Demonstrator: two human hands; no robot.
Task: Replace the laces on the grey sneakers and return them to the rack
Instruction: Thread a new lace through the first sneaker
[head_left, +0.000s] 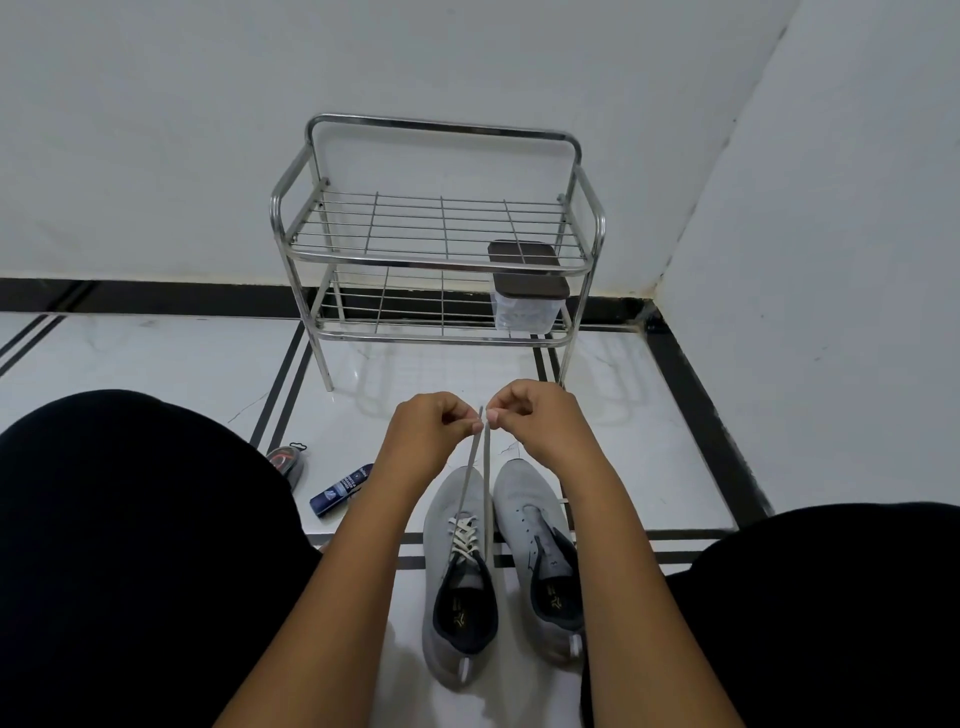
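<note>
Two grey sneakers stand side by side on the white floor between my knees, toes pointing away from me. The left sneaker (457, 582) has a pale lace (464, 538) threaded through its eyelets, and both lace ends run up taut. My left hand (434, 428) pinches one end, my right hand (535, 418) pinches the other, the fingertips almost touching above the toes. The right sneaker (535, 525) shows bare eyelets with no lace. A steel two-shelf rack (436, 254) stands against the wall behind.
A clear plastic box with a dark lid (527, 304) sits on the rack's lower shelf at the right. On the floor to the left lie a dark blue packet (340, 491) and a small dark object (285, 462). My dark-clothed knees flank the shoes.
</note>
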